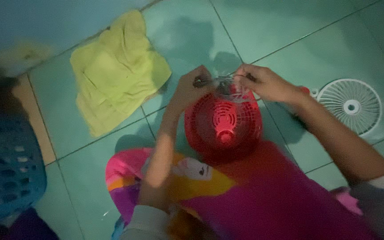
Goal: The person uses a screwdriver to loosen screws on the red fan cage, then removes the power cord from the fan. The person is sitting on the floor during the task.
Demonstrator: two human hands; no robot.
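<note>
Both hands meet at the far rim of a red fan housing (pixel 223 121) propped on the person's lap: the left hand (pixel 191 88) pinches a small dark tool, the right hand (pixel 263 82) grips the rim. A white fan grille (pixel 350 105) lies on the tiled floor (pixel 290 26) to the right, a yellow cloth (pixel 116 71) to the left, and a blue basket (pixel 5 169), contents unclear, at the left edge.

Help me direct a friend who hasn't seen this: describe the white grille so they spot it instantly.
Start at the red fan body on the person's lap. Beyond the right hand, on the teal tiled floor, lies the white grille, the only pale round slatted disc there.
</note>
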